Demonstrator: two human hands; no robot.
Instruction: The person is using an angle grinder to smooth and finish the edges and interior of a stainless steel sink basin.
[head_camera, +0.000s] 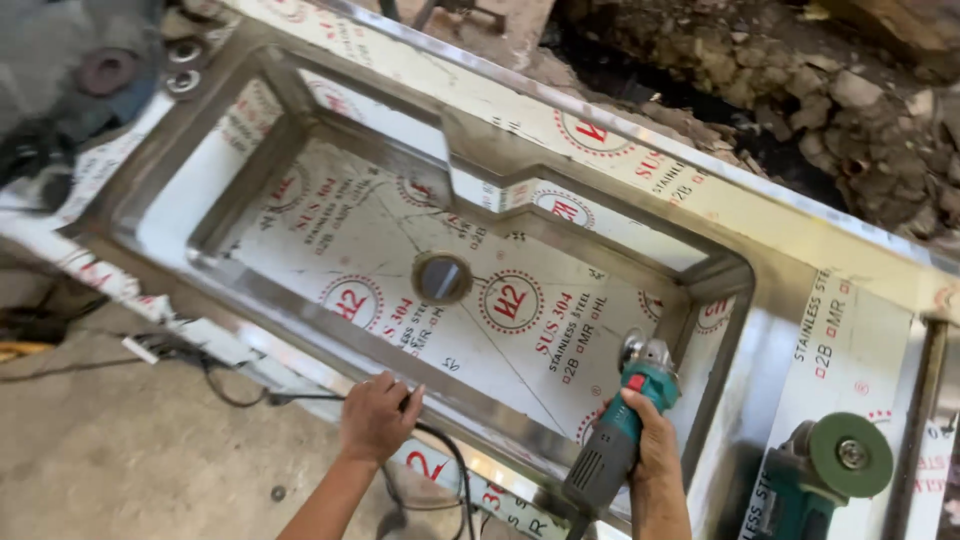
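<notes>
A large stainless steel sink (300, 310) covered in white protective film lies flat, with a round drain hole (441, 277) in its basin. My right hand (655, 440) grips a teal and grey angle grinder (625, 425), whose head points down into the basin's near right corner. My left hand (378, 415) rests palm down on the sink's near rim, beside a black power cord (455, 470) that runs along the rim.
A second teal angle grinder with a green disc (835, 465) lies on the sink's right drainboard. Rubble and broken stone (800, 90) lie beyond the far edge. Concrete floor (130, 450) with cables is at the near left. Metal discs (105, 70) sit at the top left.
</notes>
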